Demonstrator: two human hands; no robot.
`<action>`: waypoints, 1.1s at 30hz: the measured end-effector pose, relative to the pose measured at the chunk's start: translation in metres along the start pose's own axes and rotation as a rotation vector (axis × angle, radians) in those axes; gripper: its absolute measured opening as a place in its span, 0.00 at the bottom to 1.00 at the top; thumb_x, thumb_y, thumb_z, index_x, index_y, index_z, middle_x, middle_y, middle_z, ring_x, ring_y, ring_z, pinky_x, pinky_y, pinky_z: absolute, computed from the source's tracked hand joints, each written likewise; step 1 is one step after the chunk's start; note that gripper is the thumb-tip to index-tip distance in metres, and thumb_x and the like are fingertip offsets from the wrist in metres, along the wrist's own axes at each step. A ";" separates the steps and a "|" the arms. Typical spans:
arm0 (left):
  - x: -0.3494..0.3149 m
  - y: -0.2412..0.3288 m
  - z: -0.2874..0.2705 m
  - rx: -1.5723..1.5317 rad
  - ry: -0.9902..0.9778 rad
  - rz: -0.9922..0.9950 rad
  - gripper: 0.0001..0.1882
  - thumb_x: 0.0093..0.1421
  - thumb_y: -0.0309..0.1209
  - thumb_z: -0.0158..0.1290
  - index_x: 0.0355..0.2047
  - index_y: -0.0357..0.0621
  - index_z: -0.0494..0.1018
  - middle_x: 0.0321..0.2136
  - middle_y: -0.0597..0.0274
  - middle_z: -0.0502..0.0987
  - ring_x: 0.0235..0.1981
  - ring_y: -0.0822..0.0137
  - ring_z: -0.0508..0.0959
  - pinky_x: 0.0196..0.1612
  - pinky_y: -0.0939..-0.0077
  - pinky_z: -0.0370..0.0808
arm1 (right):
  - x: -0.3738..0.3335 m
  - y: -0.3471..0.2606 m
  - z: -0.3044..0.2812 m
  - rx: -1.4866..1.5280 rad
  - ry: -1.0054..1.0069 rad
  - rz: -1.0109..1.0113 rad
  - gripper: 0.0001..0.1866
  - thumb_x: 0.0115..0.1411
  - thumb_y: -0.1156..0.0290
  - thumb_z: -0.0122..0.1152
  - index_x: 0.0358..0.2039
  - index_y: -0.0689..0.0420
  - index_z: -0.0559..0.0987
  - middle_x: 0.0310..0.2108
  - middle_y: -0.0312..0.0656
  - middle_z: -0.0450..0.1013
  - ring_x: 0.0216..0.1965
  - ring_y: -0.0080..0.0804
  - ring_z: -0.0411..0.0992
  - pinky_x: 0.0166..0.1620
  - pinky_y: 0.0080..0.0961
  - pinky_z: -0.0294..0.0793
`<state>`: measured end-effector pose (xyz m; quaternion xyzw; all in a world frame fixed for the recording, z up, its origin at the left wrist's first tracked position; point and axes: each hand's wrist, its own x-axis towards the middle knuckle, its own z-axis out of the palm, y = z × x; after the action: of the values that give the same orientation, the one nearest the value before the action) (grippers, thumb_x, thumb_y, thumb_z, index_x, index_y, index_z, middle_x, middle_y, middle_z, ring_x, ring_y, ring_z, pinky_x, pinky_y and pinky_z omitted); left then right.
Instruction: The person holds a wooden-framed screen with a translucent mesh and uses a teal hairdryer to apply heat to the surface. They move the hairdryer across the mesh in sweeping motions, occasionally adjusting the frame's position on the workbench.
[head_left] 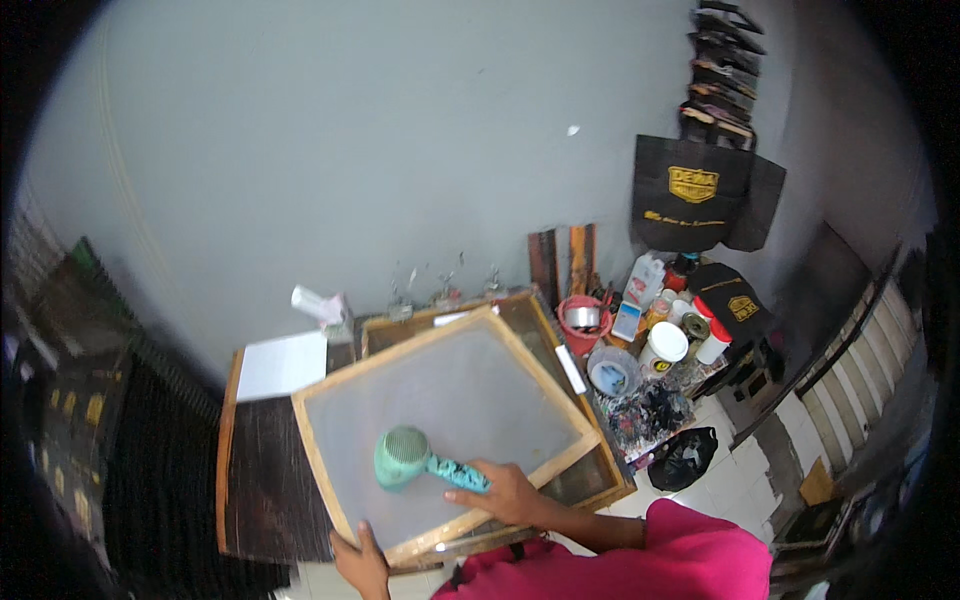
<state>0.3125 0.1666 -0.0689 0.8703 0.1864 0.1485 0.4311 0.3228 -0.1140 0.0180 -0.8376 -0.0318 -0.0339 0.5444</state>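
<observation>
A wood-framed mesh screen, like a silk-screen printing frame [450,375], lies tilted in front of me over another wooden frame [612,478] on the table. My right hand [505,493] is wrapped round the handle of a teal hair dryer [403,455]. The dryer's round grilled end shows above the grey mesh; whether it touches the mesh I cannot tell. At the near left corner of the screen, my left hand [362,562] grips the wooden edge, its fingers partly hidden at the rim.
White paper [283,366] lies on the dark table [265,470] at left. On the right, a paint-stained surface [640,425] bears tubs, bottles and a pink basket [583,318]. A black bag [690,190] hangs on the wall; a black plastic bag [684,460] sits on the floor.
</observation>
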 end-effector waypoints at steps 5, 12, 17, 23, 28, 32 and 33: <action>-0.001 0.003 -0.002 -0.023 -0.019 -0.069 0.28 0.64 0.42 0.61 0.54 0.29 0.72 0.44 0.33 0.81 0.46 0.38 0.83 0.51 0.53 0.76 | 0.001 -0.008 0.002 -0.050 -0.049 0.071 0.23 0.60 0.54 0.75 0.44 0.61 0.81 0.25 0.39 0.74 0.30 0.20 0.70 0.35 0.29 0.74; 0.003 0.008 -0.006 0.125 -0.057 -0.101 0.31 0.65 0.52 0.59 0.51 0.33 0.72 0.40 0.33 0.81 0.42 0.33 0.82 0.46 0.46 0.77 | 0.003 -0.003 0.009 -0.031 -0.014 0.028 0.23 0.60 0.55 0.75 0.43 0.63 0.80 0.24 0.40 0.75 0.27 0.23 0.72 0.34 0.29 0.75; 0.001 0.010 -0.009 0.123 -0.047 -0.099 0.30 0.66 0.54 0.56 0.48 0.34 0.72 0.38 0.31 0.81 0.40 0.32 0.82 0.44 0.47 0.77 | 0.006 0.002 0.009 -0.060 -0.026 0.025 0.22 0.60 0.58 0.76 0.43 0.64 0.80 0.25 0.37 0.76 0.27 0.22 0.71 0.34 0.26 0.75; 0.002 0.011 -0.007 0.126 -0.054 -0.113 0.31 0.66 0.55 0.55 0.49 0.35 0.71 0.36 0.33 0.81 0.39 0.35 0.83 0.44 0.47 0.77 | 0.005 0.007 0.009 0.035 -0.032 0.113 0.24 0.60 0.56 0.77 0.43 0.64 0.80 0.26 0.35 0.76 0.28 0.19 0.70 0.34 0.23 0.74; 0.003 0.007 -0.007 0.137 -0.069 -0.118 0.30 0.66 0.55 0.55 0.46 0.36 0.71 0.33 0.35 0.81 0.37 0.36 0.83 0.42 0.48 0.77 | 0.010 -0.001 0.008 0.032 -0.011 0.075 0.22 0.60 0.58 0.76 0.42 0.65 0.80 0.26 0.33 0.76 0.29 0.18 0.69 0.35 0.22 0.73; 0.003 0.003 -0.005 0.139 -0.045 -0.085 0.29 0.66 0.55 0.55 0.44 0.36 0.71 0.32 0.35 0.81 0.36 0.36 0.83 0.42 0.48 0.77 | 0.013 -0.003 0.009 0.056 0.011 0.075 0.21 0.61 0.58 0.76 0.36 0.63 0.78 0.25 0.29 0.69 0.29 0.17 0.64 0.33 0.21 0.67; 0.002 0.003 -0.005 0.134 -0.043 -0.088 0.29 0.66 0.55 0.55 0.44 0.36 0.71 0.32 0.35 0.81 0.36 0.36 0.83 0.42 0.48 0.77 | 0.012 -0.002 0.009 0.065 0.021 0.068 0.21 0.61 0.58 0.76 0.36 0.63 0.78 0.25 0.29 0.69 0.29 0.17 0.63 0.33 0.21 0.67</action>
<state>0.3133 0.1692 -0.0635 0.8911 0.2245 0.0981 0.3819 0.3351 -0.1044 0.0173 -0.8197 0.0016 -0.0231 0.5724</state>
